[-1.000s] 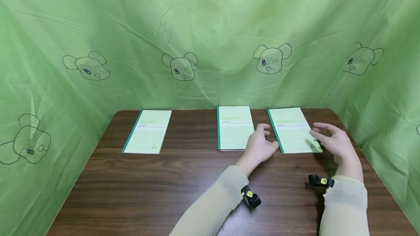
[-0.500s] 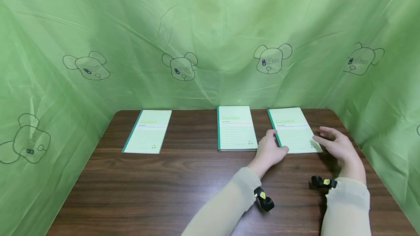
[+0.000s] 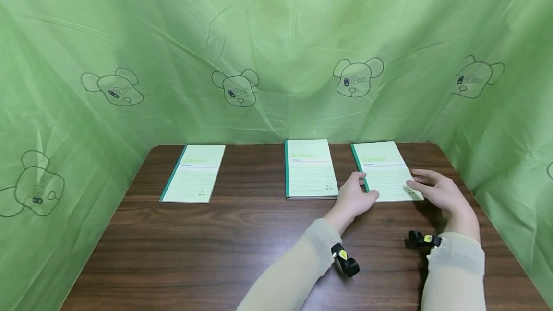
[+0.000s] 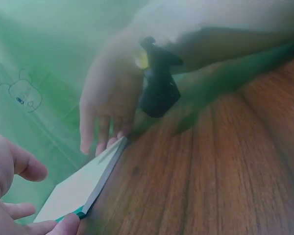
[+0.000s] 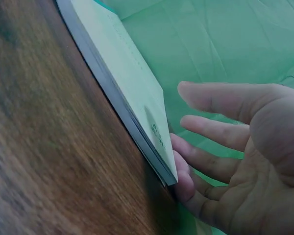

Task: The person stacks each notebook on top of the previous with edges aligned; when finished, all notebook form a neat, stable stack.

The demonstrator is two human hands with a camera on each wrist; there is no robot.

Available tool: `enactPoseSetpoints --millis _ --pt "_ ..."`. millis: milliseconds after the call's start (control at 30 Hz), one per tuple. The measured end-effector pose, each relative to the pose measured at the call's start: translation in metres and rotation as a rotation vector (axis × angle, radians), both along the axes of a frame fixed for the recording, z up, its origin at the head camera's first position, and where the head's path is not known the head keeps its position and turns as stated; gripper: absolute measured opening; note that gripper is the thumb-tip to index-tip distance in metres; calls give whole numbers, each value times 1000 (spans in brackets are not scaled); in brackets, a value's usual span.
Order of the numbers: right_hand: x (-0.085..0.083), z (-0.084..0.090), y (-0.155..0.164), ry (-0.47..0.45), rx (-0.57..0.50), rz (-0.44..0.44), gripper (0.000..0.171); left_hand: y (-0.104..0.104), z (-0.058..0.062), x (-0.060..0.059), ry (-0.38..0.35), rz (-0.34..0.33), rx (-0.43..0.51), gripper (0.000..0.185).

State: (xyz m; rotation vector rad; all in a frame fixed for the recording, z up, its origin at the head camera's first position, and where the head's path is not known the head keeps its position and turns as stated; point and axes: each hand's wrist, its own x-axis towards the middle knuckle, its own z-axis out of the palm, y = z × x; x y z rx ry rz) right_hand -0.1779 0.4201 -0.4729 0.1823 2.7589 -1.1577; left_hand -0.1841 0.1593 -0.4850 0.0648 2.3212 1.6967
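While both hands flank the right notebook | left hand fingers at spine corner, right hand spread at outer edge | step: taking hold | next: firm two-sided grip before lifting off bench.

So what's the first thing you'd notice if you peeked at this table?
Probably the two hands around the right notebook at the table's far right: the left hand touches its near-left corner, and the right hand has its fingers at the near-right corner. Two more matching pale green notebooks lie on the dark wooden table, the middle notebook and the left notebook. Behind hangs a green curtain printed with bear faces.
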Motion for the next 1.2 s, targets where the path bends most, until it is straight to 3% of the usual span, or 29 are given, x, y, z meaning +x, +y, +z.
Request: enactPoseSetpoints --millis 233,533,633,767,1000,1200 --pt "0 -5 5 1 -139 -36 76 0 -2 -3 -29 63 142 50" --pt "-1 -3 5 -39 -143 -9 79 3 1 -2 -51 163 374 36" --pt "0 1 2 -44 -138 2 79 3 0 -2 -54 175 379 28" --pt "-1 6 1 -56 -162 16 77 1 -1 -3 -49 145 358 26" --pt "-6 0 1 -75 -279 58 63 -1 -1 -1 11 79 180 36" --pt "-7 -5 4 -86 -325 89 54 -3 4 -2 36 90 243 38"
